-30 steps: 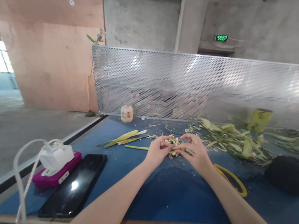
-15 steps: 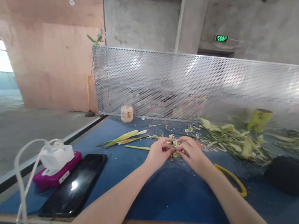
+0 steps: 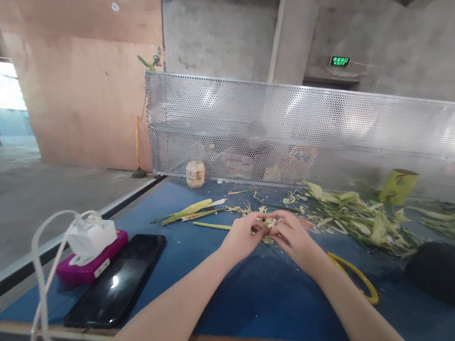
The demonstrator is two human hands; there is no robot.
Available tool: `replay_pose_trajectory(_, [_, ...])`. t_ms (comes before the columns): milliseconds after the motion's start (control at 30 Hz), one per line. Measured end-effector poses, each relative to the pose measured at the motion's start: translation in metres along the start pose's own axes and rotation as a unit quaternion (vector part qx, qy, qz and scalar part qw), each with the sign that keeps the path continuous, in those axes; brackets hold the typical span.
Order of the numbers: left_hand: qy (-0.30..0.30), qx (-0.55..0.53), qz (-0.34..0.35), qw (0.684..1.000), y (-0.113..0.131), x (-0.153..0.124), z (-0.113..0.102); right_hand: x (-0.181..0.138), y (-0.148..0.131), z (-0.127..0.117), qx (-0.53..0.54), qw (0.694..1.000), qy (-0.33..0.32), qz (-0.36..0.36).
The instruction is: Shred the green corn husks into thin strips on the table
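Observation:
My left hand (image 3: pixel 242 238) and my right hand (image 3: pixel 293 239) meet over the blue table top (image 3: pixel 248 300), fingers curled round a small clump of pale green plant scraps (image 3: pixel 269 224). Both hands press the clump together from either side. More scraps lie just behind the hands. A yellow-handled tool (image 3: pixel 357 279) lies on the table by my right forearm.
A heap of green leaves and stems (image 3: pixel 359 216) spreads to the right. A black phone (image 3: pixel 118 283), a magenta box with a white charger (image 3: pixel 91 247) and cable lie at left. A perforated metal screen (image 3: pixel 289 126), a yellow cup (image 3: pixel 397 185), a jar (image 3: pixel 196 174) and a dark object (image 3: pixel 442 272) stand around.
My two hands have drawn closer together, gathering the scraps into a tighter clump between the fingers. The view has shifted slightly.

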State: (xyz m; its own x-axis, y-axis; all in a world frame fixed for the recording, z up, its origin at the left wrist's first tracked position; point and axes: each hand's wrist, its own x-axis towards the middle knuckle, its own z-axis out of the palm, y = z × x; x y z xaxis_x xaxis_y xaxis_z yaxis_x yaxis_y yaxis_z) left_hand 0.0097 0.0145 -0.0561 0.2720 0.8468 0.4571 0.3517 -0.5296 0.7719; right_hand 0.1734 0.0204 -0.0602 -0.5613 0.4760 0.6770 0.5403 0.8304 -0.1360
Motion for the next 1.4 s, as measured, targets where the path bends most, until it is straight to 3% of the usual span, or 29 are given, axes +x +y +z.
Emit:
replay_pose_trajectory(333, [0.011, -0.021, -0.016, 1.0, 0.002, -0.001, 0.0, 0.0, -0.005, -0.003, 0.003, 0.999, 0.007, -0.046])
replay_pose_trajectory(600, [-0.01, -0.016, -0.041, 0.999, 0.0, -0.003, -0.001, -0.002, 0.004, 0.006, -0.007, 0.999, -0.02, -0.039])
replay_pose_trajectory(867, [-0.008, -0.03, -0.006, 0.999, -0.015, -0.002, 0.007, -0.002, 0.003, 0.011, -0.001, 0.999, -0.034, -0.041])
replay_pose_trajectory(1033, [-0.003, -0.043, -0.037, 0.998, -0.016, -0.003, 0.005, -0.002, 0.001, 0.013, 0.014, 0.999, -0.032, -0.017])
replay_pose_trajectory(1400, [0.029, -0.027, -0.029, 0.999, 0.001, 0.0, -0.005, 0.002, 0.0, 0.015, 0.049, 0.995, 0.081, 0.01])
